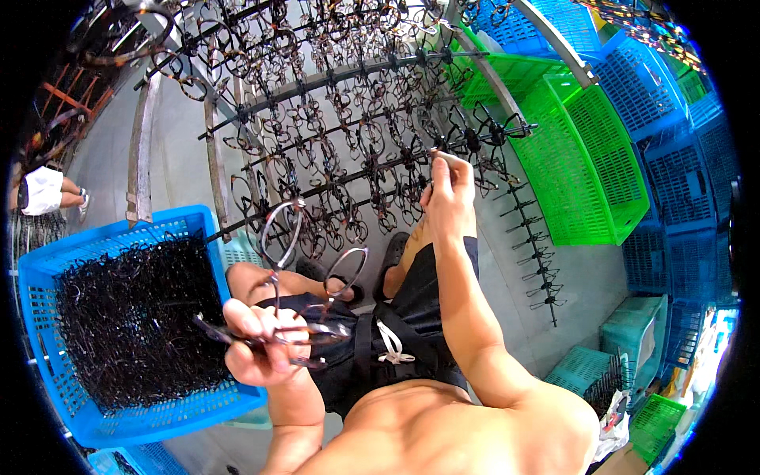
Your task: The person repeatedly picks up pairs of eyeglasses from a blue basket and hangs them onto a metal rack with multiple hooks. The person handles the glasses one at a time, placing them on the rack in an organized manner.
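Observation:
My left hand (pixel 265 344) is closed around a few eyeglass frames (pixel 328 332), thin and brownish. One pair of round rims stands up above the fingers. Farther ahead, my right hand (pixel 451 198) reaches to the nearest dark bar (pixel 360 176) of a rack, thumb and fingers pinched together beside a clip. A small light piece shows at its fingertips, but I cannot make out what it is. Many dark and tortoiseshell eyeglass frames (pixel 336 190) hang in rows along the rack's bars.
At left, a blue plastic crate (pixel 119 431) is heaped with dark thin pieces (pixel 142 317). Green crates (pixel 562 158) and stacked blue crates (pixel 665 182) stand at right. A bar with clips (pixel 534 253) lies low at right. Another person's legs (pixel 71 190) show far left.

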